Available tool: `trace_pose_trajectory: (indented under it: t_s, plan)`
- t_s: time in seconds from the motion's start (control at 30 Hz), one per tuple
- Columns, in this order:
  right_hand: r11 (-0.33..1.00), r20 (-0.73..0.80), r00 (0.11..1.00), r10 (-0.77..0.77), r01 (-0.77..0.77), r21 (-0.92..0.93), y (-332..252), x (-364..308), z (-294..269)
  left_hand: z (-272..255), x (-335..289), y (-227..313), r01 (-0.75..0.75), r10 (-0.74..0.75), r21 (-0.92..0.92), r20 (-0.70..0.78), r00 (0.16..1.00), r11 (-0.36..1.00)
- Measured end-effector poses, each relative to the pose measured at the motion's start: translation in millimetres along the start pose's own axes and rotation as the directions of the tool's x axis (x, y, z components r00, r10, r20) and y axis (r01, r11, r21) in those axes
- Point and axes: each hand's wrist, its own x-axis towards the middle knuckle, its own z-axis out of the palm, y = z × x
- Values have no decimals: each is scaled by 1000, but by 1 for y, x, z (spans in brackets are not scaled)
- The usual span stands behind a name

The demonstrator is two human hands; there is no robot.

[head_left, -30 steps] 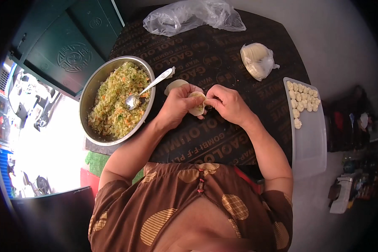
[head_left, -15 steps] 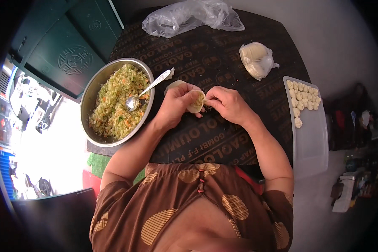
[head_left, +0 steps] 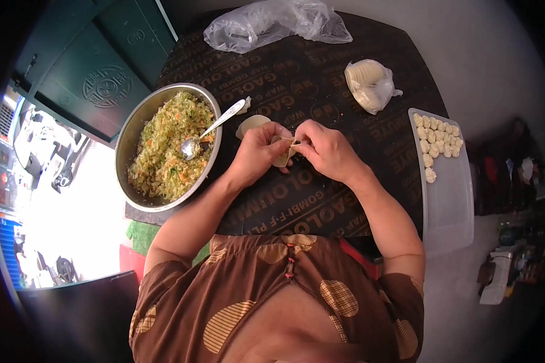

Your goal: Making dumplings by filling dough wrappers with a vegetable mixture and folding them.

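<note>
From the head view I see my left hand [head_left: 257,151] and right hand [head_left: 324,148] meeting at the middle of the dark table [head_left: 321,206], fingers of both pinched shut on one pale dumpling wrapper [head_left: 283,154] between them. At nine o'clock from the hands sits a metal bowl of chopped filling [head_left: 163,148] with a spoon [head_left: 209,130]. At three o'clock, a white tray [head_left: 448,206] carries finished dumplings [head_left: 435,142].

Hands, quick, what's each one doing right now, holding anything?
Left hand: closed on the dumpling wrapper, cradling it.
Right hand: fingers pinching the same wrapper's top edge.
</note>
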Motion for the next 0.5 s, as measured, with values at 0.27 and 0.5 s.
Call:
trace_pose_trajectory:
  t_s: [0.27, 0.5]
  plan:
    - [999, 39, 999, -37, 35, 36, 9, -2, 1, -2, -1, 5, 18, -18, 0, 15, 1000, 1000]
    - [996, -20, 997, -81, 80, -23, 9, -1, 1, -4, -3, 12, 77, -76, -245, 13, 997, 966]
